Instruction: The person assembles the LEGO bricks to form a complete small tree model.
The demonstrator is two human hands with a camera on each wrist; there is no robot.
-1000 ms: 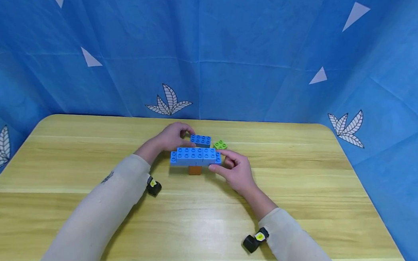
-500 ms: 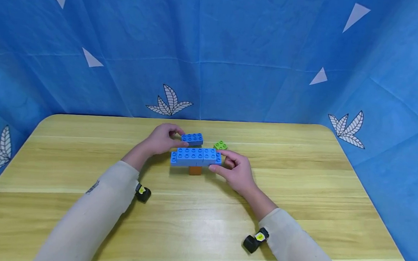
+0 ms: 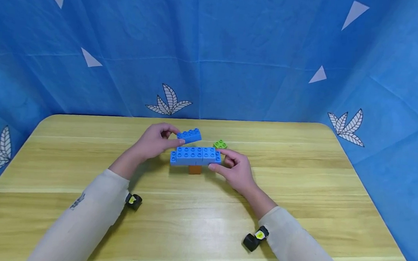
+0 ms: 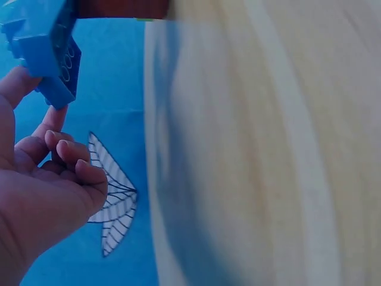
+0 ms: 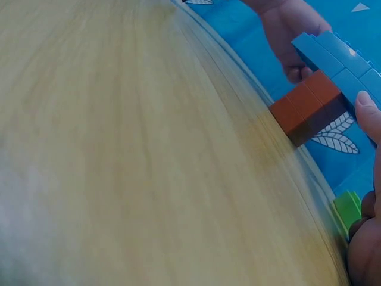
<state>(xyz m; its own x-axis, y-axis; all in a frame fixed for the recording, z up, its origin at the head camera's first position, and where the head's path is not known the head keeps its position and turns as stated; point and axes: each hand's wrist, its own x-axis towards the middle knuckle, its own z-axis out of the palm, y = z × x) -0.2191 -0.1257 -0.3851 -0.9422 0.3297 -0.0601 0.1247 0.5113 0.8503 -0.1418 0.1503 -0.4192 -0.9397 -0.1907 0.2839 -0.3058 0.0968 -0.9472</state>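
Note:
In the head view my left hand (image 3: 154, 141) pinches a blue building brick (image 3: 190, 136) by its left end, thumb in front and index finger behind. The brick tilts, right end higher, behind a long assembly of blue bricks (image 3: 189, 161). Several brown bricks (image 5: 306, 104), stacked, hold that assembly above the table. My right hand (image 3: 239, 170) grips the assembly's right end between thumb and index finger. In the left wrist view, the other fingers of the left hand (image 4: 53, 190) are curled loosely, and blue bricks overlap at the upper left.
A small lime green brick (image 3: 220, 144) lies behind the right end of the assembly. The wooden table (image 3: 203, 218) ends at a rounded back edge, with a blue patterned curtain (image 3: 235, 60) hanging behind and to the sides.
My left hand has moved leftward with the pinched blue brick, which was level and now tilts with its right end higher. My right hand and the assembly have stayed in place.

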